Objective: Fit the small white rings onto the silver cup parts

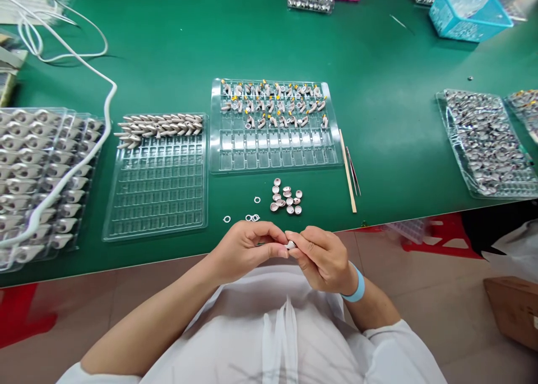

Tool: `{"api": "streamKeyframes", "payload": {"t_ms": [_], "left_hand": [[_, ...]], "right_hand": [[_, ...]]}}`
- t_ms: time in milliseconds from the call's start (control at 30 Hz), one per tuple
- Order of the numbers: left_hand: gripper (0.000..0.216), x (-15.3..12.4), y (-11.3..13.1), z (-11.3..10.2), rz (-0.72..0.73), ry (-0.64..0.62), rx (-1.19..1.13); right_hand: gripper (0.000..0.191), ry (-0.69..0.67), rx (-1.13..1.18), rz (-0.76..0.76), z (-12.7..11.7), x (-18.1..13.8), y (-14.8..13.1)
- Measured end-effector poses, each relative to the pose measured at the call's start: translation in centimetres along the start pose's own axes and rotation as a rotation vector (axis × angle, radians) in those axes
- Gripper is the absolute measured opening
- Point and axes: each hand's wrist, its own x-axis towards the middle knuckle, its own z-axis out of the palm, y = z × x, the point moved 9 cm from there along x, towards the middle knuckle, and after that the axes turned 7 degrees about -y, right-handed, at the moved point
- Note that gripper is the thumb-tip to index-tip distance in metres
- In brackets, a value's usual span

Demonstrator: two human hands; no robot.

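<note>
My left hand and my right hand meet at the table's front edge, fingers pinched together on a small white cap-like part between the fingertips. Just beyond them lies a small pile of round white caps and a few loose thin rings on the green mat. Farther back sits a clear tray whose upper rows hold small pale parts with yellow tips. A second clear tray to the left has one row of pale earbud-shaped shells at its top.
A wooden stick and tweezers lie right of the middle tray. Stacked trays of shells and a white cable are at the left. A tray of round parts is at the right; blue and pink baskets stand at the back.
</note>
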Motion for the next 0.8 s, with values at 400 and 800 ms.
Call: {"api": "streamKeyframes", "payload": {"t_ms": [400, 800], "left_hand": [[0.017, 0.3, -0.4, 0.9, -0.102, -0.102, -0.108], [0.018, 0.1, -0.2, 1.6, -0.081, -0.086, -0.172]], "right_hand": [[0.041, -0.163, -0.006, -0.022, 0.2, 0.1, -0.1], [0.050, -0.033, -0.015, -0.048, -0.3, 0.0, -1.1]]}}
